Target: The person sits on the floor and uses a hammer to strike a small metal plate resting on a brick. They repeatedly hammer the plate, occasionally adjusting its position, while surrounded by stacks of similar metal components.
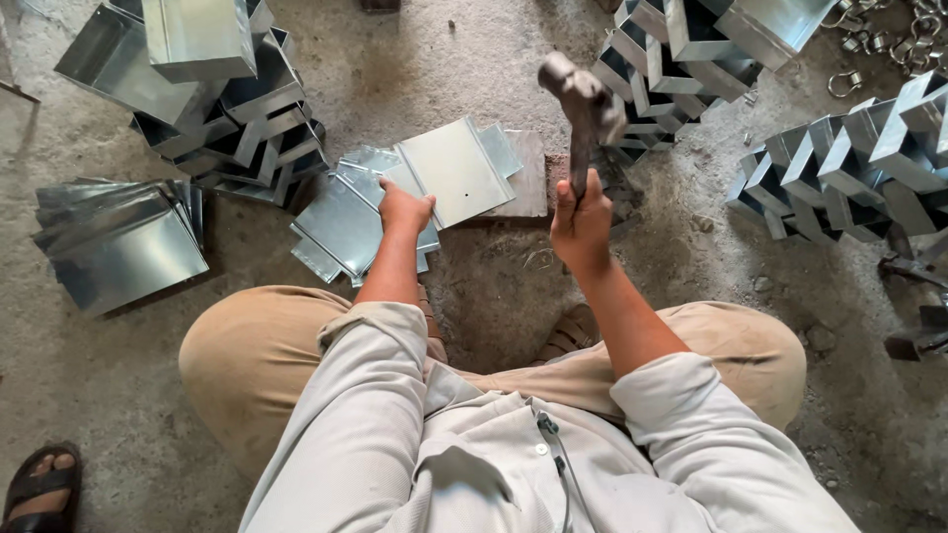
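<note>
The person sits cross-legged on a concrete floor [474,296]. The right hand [581,225] is clenched in a fist around the handle of a hammer [585,99], which is raised so that its dark metal head stands above and just beyond the hand, tilted a little to the right. The left hand [405,209] lies flat with the fingers close together, pressing on the near edge of a folded metal sheet [456,170]. That sheet rests on a flat block [528,178] straight ahead of the left hand, between the two hands and lower than the hammer head.

Just to the left of the left hand, and partly under it, lies a loose pile of flat sheets [341,219]. Further left sits a second stack of sheets [117,242] on the floor. Beyond the left hand, up and to the left, is a heap of folded metal boxes [212,79]. Past the right hand stands another heap of boxes [691,49], and well to its right a row of the same boxes [849,163]. Small metal rings [879,39] lie in the far right corner. A sandalled foot [39,486] of another person shows at the near left.
</note>
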